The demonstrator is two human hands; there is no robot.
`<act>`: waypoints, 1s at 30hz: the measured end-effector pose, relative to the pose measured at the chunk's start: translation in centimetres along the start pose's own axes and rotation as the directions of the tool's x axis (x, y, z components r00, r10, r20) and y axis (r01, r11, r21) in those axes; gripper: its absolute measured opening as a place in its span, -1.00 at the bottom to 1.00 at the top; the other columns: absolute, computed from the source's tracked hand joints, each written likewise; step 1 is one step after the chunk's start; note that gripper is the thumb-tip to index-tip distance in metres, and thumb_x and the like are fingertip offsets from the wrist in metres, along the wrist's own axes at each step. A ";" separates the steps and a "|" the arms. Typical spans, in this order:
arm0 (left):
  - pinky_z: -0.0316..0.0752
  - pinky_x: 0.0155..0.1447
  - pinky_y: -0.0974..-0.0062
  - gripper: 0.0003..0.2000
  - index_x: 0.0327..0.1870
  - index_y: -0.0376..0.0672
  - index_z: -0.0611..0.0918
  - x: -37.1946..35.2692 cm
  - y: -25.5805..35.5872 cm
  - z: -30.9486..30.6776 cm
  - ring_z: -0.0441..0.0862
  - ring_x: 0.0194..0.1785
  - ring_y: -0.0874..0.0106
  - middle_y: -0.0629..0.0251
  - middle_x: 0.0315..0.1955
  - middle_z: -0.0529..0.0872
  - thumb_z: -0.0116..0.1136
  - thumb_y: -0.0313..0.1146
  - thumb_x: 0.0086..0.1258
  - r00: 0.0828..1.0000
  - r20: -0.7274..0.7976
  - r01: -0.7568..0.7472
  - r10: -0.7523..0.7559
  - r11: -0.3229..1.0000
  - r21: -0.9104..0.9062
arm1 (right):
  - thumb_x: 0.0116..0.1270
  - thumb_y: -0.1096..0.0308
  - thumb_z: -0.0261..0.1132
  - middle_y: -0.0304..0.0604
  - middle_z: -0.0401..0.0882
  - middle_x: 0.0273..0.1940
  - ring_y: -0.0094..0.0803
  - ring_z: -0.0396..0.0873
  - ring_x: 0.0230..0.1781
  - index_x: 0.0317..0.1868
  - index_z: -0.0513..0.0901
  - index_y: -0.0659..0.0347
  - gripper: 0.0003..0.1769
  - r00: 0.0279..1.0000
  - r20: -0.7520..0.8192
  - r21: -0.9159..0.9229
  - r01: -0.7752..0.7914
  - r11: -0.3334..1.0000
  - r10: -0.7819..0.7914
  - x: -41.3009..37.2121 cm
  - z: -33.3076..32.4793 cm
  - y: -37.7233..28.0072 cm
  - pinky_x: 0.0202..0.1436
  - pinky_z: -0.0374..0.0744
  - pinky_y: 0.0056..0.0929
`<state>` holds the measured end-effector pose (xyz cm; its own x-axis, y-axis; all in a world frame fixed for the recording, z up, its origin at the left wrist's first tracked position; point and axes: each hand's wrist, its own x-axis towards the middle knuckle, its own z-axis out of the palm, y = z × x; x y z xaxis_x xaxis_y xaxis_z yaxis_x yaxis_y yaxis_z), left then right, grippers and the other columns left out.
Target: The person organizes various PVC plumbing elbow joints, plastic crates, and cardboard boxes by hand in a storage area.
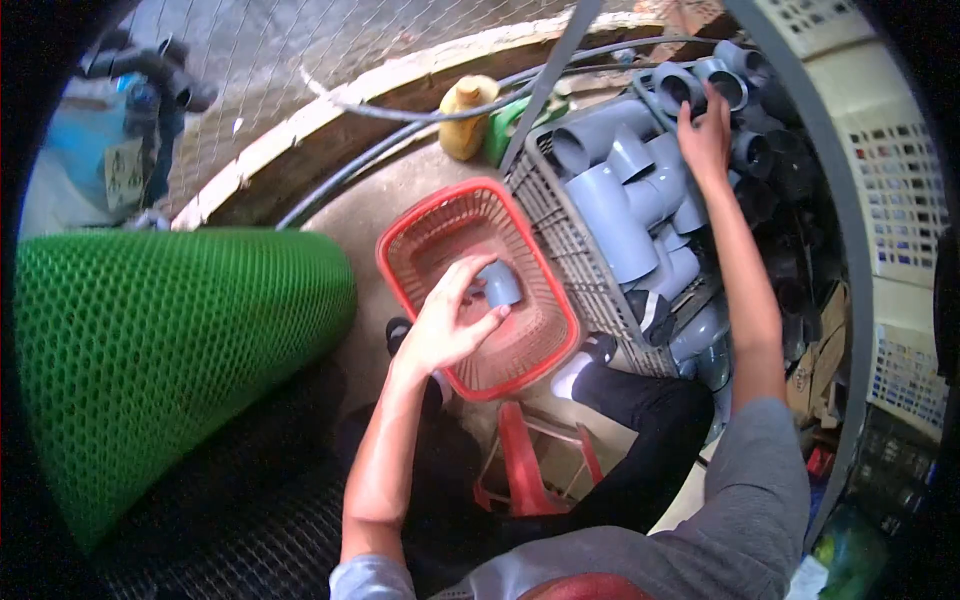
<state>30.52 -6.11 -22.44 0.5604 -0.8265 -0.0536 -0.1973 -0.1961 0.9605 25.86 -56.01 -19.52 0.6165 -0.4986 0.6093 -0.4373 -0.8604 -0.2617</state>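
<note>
My left hand is over the red plastic basket, its thumb and fingers spread apart. A short grey pipe fitting shows just beyond its fingertips, inside the basket; whether they touch it is hard to tell. Out to the right, my right hand reaches over a heap of grey pipe fittings with its fingers apart. Its fingertips are at the open ends of two fittings, one elbow-like and one beside it. A grey crate holds larger fittings, including a wide tee.
A green mesh roll lies to the left. Beyond the basket stand a yellow bottle and a hose along a low ledge. A red stool is between my legs. Pale perforated crates line the right side behind a grey post.
</note>
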 end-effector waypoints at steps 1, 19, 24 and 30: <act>0.60 0.33 0.20 -0.34 0.50 -0.15 0.46 -0.1 0.0 -0.1 0.63 0.31 0.21 0.10 0.36 0.57 0.45 -0.29 0.37 1.000 0.000 0.025 -0.025 0.999 -0.035 | 0.43 0.41 0.32 0.11 0.60 0.24 0.02 0.65 0.11 0.41 0.54 0.22 -0.45 0.996 0.036 0.170 0.078 0.982 -0.085 -3.0 -2.2 -5.1 0.13 0.65 -0.17; 0.61 0.27 0.40 -0.65 0.35 -0.15 0.62 -2.5 -2.0 -3.9 0.70 0.21 0.44 0.24 0.22 0.74 0.22 -0.45 0.59 0.921 -0.292 0.187 -0.258 0.950 -0.251 | 0.46 0.22 0.47 -0.30 0.53 -0.44 -0.48 0.48 -0.51 -0.13 0.61 0.08 -0.79 -0.184 0.912 0.197 -0.590 -0.783 0.368 -51.2 23.5 -14.1 -0.42 0.50 -0.48; 0.63 0.24 0.43 -0.65 0.35 -0.14 0.62 -2.2 -1.2 -3.3 0.72 0.16 0.46 0.25 0.20 0.74 0.22 -0.48 0.59 0.938 -0.293 0.116 -0.187 0.963 -0.243 | 0.39 0.33 0.53 -0.38 0.46 -0.50 -0.54 0.41 -0.57 -0.29 0.56 0.09 -0.74 -0.109 0.869 0.268 -0.717 -0.643 0.483 -45.4 17.4 -16.1 -0.50 0.44 -0.48; 0.54 0.39 0.38 -0.63 0.40 -0.25 0.56 -1.9 -0.1 -2.4 0.65 0.27 0.41 0.21 0.23 0.70 0.14 -0.52 0.62 0.955 -0.230 0.124 -0.187 0.957 -0.262 | 0.49 0.51 0.37 -0.25 0.64 -0.41 -0.51 0.56 -0.60 -0.12 0.57 0.21 -0.89 0.423 0.838 0.444 -0.896 0.018 0.345 -34.9 -7.8 -18.3 -0.47 0.54 -0.46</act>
<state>31.40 -3.22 -21.73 0.7572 -0.6312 -0.1677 0.0912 -0.1520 0.9842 7.29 -22.05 -30.14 0.6585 -0.5958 -0.4599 -0.2692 0.3841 -0.8831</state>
